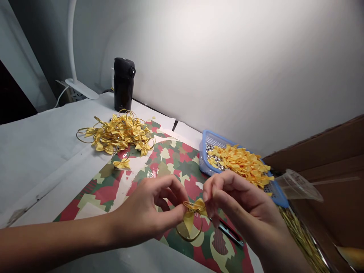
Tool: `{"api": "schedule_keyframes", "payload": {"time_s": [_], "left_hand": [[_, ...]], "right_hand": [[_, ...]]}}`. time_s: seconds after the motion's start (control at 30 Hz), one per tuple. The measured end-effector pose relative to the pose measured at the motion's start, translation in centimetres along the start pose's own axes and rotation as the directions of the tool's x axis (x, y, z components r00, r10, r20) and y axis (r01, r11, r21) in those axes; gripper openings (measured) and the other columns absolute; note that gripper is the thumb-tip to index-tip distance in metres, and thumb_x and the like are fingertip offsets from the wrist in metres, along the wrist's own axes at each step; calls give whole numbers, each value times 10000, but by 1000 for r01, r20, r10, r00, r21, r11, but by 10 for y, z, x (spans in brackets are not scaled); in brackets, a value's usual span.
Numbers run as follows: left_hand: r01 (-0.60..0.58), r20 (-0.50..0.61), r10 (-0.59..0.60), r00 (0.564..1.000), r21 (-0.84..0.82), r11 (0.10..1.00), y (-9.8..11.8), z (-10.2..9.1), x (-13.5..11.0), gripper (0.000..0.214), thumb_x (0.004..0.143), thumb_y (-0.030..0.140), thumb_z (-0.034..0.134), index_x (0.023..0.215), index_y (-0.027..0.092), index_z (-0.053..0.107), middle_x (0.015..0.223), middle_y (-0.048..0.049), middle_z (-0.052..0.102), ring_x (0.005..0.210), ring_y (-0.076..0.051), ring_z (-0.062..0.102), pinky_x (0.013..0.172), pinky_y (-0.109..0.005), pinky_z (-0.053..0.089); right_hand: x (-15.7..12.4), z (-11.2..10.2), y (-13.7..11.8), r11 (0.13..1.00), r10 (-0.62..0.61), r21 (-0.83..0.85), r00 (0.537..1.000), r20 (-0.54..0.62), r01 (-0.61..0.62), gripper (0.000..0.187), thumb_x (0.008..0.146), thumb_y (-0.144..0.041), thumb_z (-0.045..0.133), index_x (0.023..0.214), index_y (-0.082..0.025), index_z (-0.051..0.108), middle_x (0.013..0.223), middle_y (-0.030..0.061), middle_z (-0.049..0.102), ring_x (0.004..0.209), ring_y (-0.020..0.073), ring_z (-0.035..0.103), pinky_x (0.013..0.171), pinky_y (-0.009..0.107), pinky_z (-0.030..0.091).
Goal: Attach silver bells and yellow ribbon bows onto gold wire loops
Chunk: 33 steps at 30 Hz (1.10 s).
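Both the left hand (pixel 149 214) and the right hand (pixel 236 203) pinch a yellow bow (pixel 193 212); its knot is hidden behind fingertips.

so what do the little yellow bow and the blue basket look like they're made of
The yellow bow looks like satin ribbon: soft sheen, creased folds. Its gold loop is thin and shiny, wire or cord, hard to tell. The blue basket looks like moulded plastic: slotted walls.

Both hands, left hand (pixel 148 216) and right hand (pixel 239 204), pinch a yellow bow (pixel 193 212).
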<state>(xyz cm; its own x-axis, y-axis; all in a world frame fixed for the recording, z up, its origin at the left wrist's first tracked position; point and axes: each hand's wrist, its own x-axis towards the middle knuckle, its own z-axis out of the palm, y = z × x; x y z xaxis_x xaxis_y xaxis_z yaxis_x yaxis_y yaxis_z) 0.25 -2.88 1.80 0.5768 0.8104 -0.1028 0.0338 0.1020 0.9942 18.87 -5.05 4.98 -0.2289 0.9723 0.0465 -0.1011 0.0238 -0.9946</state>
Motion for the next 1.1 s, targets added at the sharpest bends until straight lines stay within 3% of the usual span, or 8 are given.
{"api": "schedule_keyframes", "payload": {"time_s": [0.3, 0.43, 0.9, 1.1], "left_hand": [[128, -5, -128, 992, -60, 990, -7, -2, 6, 108, 782, 257, 638, 833, 170, 601, 752, 11, 624, 599, -103, 571, 544, -219, 442], [93, -38, -95, 995, -51, 994, -8, -3, 7, 81, 775, 245, 642, 801, 169, 630, 759, 6, 647, 643, -106, 587, 598, -221, 478], [81, -65, -80, 995, 9, 997, -5, -2, 7, 58, 752, 191, 608, 768, 170, 659, 742, 9, 665, 625, -101, 598, 552, -199, 460], [88, -70, -88, 994, -5, 996, -5, -2, 8, 39, 750, 197, 637, 758, 171, 665, 732, 13, 668, 615, -90, 595, 549, -186, 461]], "right_hand": [[-3, -4, -4, 999, 7, 36, 999, 36, -8, 146, 905, -298, 603, 799, -206, 642, 756, -6, 611, 587, 58, 574, 536, 129, 499], [-3, -5, -6, 998, 29, 58, 999, 46, -31, 148, 906, -310, 605, 799, -215, 644, 719, -15, 623, 571, 51, 575, 544, 119, 489], [1, -4, -1, 997, 20, -72, 999, 47, -16, 134, 910, -296, 596, 815, -212, 641, 761, -3, 630, 620, 68, 599, 596, 143, 531], [2, -3, -2, 999, 25, -40, 999, 48, -23, 139, 903, -293, 608, 801, -206, 646, 750, -9, 627, 615, 55, 592, 590, 122, 525]]}}
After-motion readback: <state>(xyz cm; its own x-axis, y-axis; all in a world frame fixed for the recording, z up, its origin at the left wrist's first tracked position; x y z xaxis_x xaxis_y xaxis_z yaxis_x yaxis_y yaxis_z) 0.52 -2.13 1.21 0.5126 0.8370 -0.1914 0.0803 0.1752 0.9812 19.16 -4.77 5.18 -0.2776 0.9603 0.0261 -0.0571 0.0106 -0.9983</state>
